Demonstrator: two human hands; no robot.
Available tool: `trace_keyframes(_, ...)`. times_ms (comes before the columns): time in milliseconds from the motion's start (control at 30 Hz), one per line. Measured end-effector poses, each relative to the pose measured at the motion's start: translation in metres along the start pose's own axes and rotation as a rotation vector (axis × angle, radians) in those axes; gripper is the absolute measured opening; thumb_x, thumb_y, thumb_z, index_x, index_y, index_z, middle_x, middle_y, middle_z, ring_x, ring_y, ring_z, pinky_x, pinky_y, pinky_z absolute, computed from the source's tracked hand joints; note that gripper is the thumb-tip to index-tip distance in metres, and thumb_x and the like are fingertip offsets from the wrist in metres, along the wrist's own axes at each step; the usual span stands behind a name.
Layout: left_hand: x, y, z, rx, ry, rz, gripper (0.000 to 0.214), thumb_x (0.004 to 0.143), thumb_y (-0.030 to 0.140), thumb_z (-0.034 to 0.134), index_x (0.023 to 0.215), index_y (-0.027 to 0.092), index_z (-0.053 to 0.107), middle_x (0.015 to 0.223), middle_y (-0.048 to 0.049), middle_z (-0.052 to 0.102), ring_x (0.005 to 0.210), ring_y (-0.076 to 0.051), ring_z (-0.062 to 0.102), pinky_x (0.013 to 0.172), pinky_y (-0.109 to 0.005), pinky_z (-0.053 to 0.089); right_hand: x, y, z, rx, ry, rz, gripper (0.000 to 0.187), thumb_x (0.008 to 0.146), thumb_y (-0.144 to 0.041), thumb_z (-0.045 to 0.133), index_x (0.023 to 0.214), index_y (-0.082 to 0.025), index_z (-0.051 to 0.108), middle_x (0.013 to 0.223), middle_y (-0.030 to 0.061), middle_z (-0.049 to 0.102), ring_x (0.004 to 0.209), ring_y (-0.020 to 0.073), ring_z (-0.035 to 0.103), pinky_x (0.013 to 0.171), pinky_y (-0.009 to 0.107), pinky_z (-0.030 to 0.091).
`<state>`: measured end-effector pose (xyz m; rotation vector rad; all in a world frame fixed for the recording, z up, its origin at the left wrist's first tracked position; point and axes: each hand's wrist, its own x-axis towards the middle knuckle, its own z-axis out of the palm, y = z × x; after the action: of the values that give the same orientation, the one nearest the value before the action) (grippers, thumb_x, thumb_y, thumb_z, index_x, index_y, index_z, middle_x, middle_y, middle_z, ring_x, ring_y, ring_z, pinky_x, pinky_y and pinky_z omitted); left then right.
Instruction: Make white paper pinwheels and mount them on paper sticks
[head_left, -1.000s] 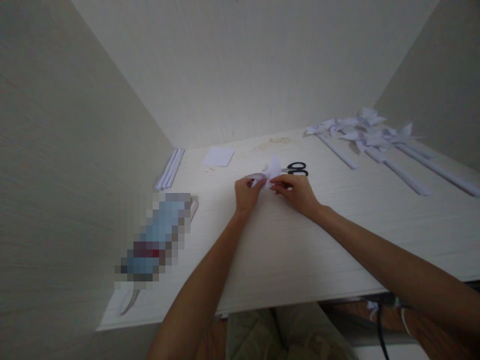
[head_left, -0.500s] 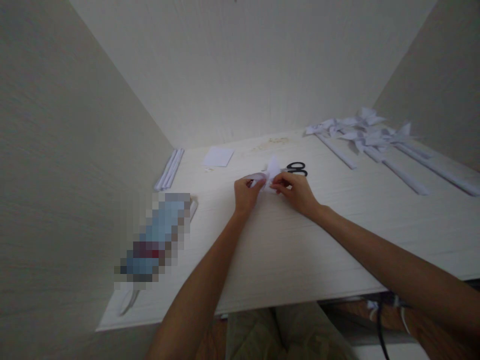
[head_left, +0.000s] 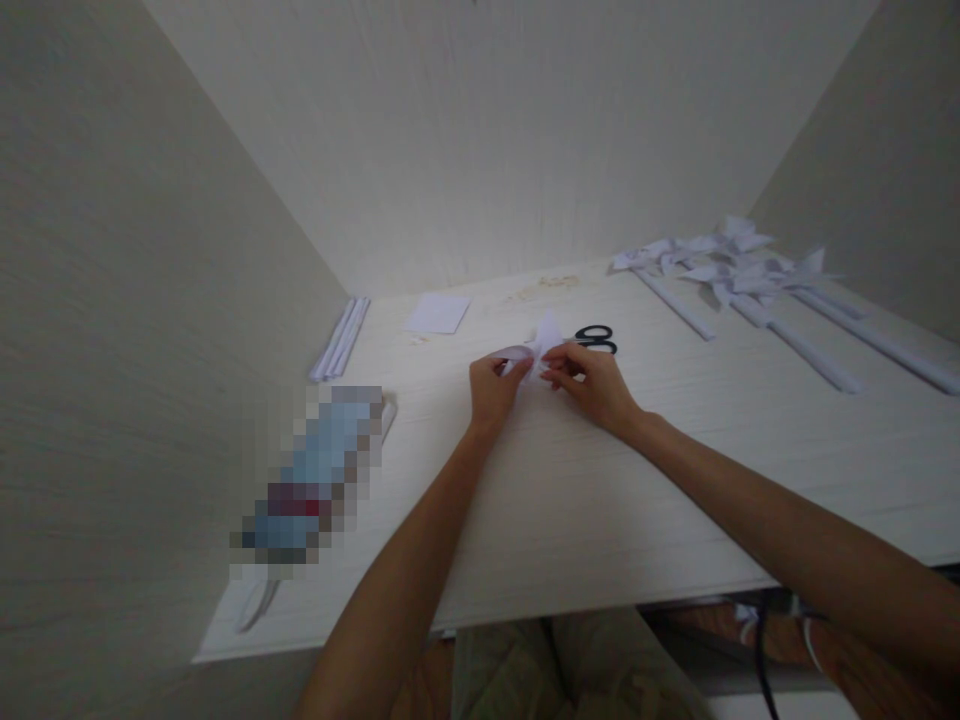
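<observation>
Between my two hands, above the middle of the table, is a piece of white paper (head_left: 550, 330) with pointed, bent flaps. My left hand (head_left: 495, 388) pinches its left side, thumb against a curled flap. From the right, the fingertips of my right hand (head_left: 589, 380) are closed at the paper's centre; the exact spot they grip is too small to make out. Just behind my right hand lie scissors with black handles (head_left: 595, 333), their blades mostly hidden by the paper and fingers.
Several paper pinwheels on rolled sticks (head_left: 750, 275) lie at the right. A white paper square (head_left: 437, 313) rests at the back, left of centre. Rolled paper sticks (head_left: 341, 340) lie along the left wall. A pixelated object (head_left: 315, 470) with a white cable is nearer on the left.
Both hands stay almost in place on the paper. The fingers of my right hand shift slightly at its centre, and the whole view moves a little.
</observation>
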<state>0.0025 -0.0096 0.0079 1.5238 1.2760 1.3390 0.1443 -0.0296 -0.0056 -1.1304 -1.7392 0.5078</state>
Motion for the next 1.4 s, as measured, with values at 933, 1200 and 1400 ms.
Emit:
trace_keyframes(933,-0.0002,0.0027,-0.0004,-0.005,-0.001,0.008,0.025,0.059,0.014,0.064,0.038,0.014,0.052,0.045,0.0049,0.048,0.047,-0.007,0.044,0.049,-0.019,0.035,0.0000,0.0014,-0.0014,-0.148,0.014,-0.172,0.011,0.077,-0.027,0.057,0.077,-0.017,0.061,0.065,0.0016,0.058,0.056,0.0110,0.050,0.053,0.024,0.040)
trace_keyframes(1200,-0.0012,0.0029,0.0001,-0.008,0.006,0.006,0.019,0.059,0.014,0.064,0.042,0.014,0.056,0.045,0.0044,0.050,0.049,-0.008,0.046,0.049,-0.020,0.035,0.0003,-0.0013,-0.0009,-0.113,0.006,-0.074,0.012,0.075,-0.028,0.058,0.078,-0.017,0.061,0.056,-0.0014,0.054,0.049,0.0093,0.046,0.050,0.023,0.037)
trace_keyframes(1400,-0.0007,0.0010,0.0010,-0.025,0.001,0.017,0.017,0.060,0.015,0.064,0.044,0.014,0.058,0.048,0.0034,0.053,0.050,-0.009,0.048,0.049,-0.020,0.036,-0.0006,0.0025,0.0013,0.131,-0.025,0.089,0.015,0.074,-0.028,0.059,0.082,-0.016,0.062,0.054,-0.0013,0.059,0.047,0.0099,0.055,0.051,0.023,0.044)
